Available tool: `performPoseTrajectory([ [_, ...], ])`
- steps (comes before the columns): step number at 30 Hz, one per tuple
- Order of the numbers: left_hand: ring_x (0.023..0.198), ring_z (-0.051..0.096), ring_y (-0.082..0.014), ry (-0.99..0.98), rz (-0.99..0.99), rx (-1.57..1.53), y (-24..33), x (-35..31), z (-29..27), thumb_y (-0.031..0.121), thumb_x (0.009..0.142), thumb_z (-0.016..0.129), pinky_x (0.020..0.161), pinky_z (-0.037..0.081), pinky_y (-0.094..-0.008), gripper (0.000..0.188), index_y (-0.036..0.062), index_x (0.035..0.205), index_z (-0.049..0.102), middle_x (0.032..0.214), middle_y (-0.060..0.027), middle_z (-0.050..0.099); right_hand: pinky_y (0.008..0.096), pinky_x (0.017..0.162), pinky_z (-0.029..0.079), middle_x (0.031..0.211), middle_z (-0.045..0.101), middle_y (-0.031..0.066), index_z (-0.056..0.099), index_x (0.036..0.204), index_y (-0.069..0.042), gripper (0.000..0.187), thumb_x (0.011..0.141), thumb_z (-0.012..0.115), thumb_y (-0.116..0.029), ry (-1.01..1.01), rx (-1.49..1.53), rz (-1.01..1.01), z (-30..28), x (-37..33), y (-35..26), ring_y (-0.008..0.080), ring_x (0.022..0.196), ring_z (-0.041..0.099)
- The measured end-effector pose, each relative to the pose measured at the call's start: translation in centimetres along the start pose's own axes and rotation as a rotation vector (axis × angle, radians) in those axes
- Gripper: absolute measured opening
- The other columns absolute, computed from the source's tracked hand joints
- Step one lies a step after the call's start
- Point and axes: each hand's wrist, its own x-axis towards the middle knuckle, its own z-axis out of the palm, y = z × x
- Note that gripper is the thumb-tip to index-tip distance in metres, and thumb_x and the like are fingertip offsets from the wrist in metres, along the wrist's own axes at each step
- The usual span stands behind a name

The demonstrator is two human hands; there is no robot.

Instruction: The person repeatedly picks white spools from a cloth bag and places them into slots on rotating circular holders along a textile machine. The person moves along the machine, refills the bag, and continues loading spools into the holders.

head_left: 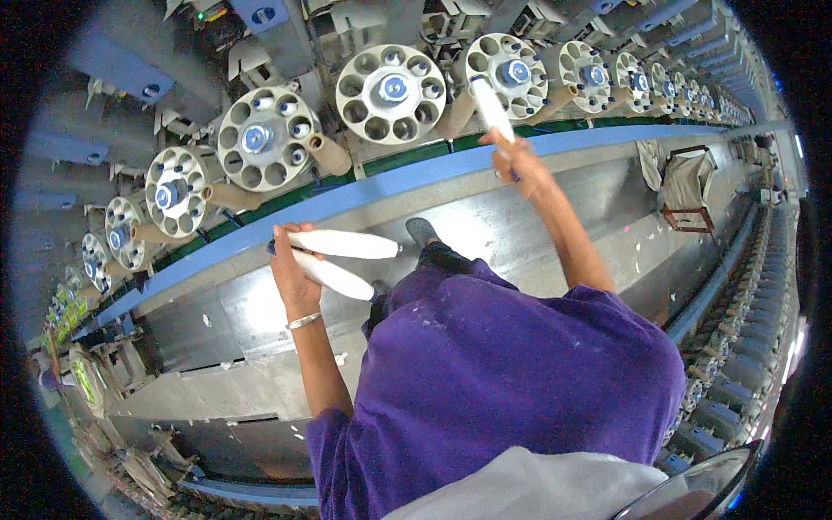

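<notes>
My left hand (295,273) is closed around the ends of two white yarn bobbins, an upper bobbin (347,243) and a lower bobbin (334,276), which point to the right. My right hand (518,163) grips the lower end of another white yarn bobbin (492,107). That bobbin is tilted up, its dark tip at the lower left edge of a round bobbin magazine (527,101) with a blue hub. To the left, a second round magazine (390,126) has some pockets with bobbin tips in them and others without.
More round magazines (256,169) line the machine on both sides. Brown paper cones (329,154) stick out between them. A blue rail (381,182) runs along the machine front. A cloth-covered frame cart (691,186) stands in the aisle at right, opposite another machine row (737,347).
</notes>
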Motion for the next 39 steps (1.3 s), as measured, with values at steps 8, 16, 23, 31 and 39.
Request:
performPoseTrajectory([
  [8, 0.065, 0.061, -0.0149, 0.033, -0.087, 0.166, -4.1, 5.2, 12.1, 0.027, 0.092, 0.062, 0.052, 0.048, -0.028, 0.027, -0.0002, 0.095, 0.063, 0.089, -0.0118, 0.068, 0.0235, 0.043, 0.025, 0.076, 0.053, 0.0022, 0.048, 0.114, 0.005, 0.055, 0.095, 0.055, -0.046, -0.105, 1.02, 0.699, -10.4, 17.4, 0.0, 0.0092, 0.059, 0.037],
  [16, 0.058, 0.06, -0.0128, -0.126, -0.051, 0.141, -7.9, 9.1, 22.8, 0.021, 0.092, 0.062, 0.05, 0.047, -0.026, 0.022, -0.0004, 0.089, 0.064, 0.085, -0.0134, 0.07, 0.0236, 0.061, 0.042, 0.083, 0.063, 0.0014, 0.07, 0.103, -0.005, 0.019, 0.092, 0.064, -0.02, -0.275, -0.227, -0.424, -3.8, 11.3, -2.2, 0.0085, 0.068, 0.05],
  [23, 0.058, 0.058, -0.0106, -0.218, 0.065, 0.193, -9.4, 10.1, 27.2, 0.021, 0.093, 0.061, 0.051, 0.045, -0.0251, 0.02, 0.0017, 0.09, 0.064, 0.082, -0.0107, 0.07, 0.0256, 0.072, 0.052, 0.097, 0.072, 0.0085, 0.071, 0.109, -0.004, 0.035, 0.08, 0.078, -0.022, -0.221, -0.117, -0.411, -1.4, 8.9, -4.5, 0.0092, 0.084, 0.064],
  [31, 0.063, 0.06, -0.0107, -0.211, 0.441, 0.439, -12.6, 11.9, 33.2, 0.017, 0.093, 0.06, 0.059, 0.048, -0.0252, 0.018, -0.0002, 0.089, 0.064, 0.082, -0.0061, 0.071, 0.0299, 0.063, 0.048, 0.078, 0.066, 0.0076, 0.065, 0.089, -0.001, 0.009, 0.089, 0.062, -0.009, 0.294, -0.213, -0.845, -1.9, 12.8, -4.8, 0.0162, 0.069, 0.059],
  [39, 0.081, 0.07, -0.0254, -0.065, 0.618, 0.867, -19.3, 19.6, 38.3, 0.013, 0.08, 0.07, 0.074, 0.053, -0.0337, 0.012, 0.0077, 0.09, 0.07, 0.091, -0.0119, 0.072, 0.0379, 0.065, 0.047, 0.076, 0.06, 0.0179, 0.055, 0.092, -0.003, 0.018, 0.095, 0.052, -0.02, 0.128, -0.533, -0.532, -7.8, 16.2, -6.6, 0.0334, 0.069, 0.058],
])
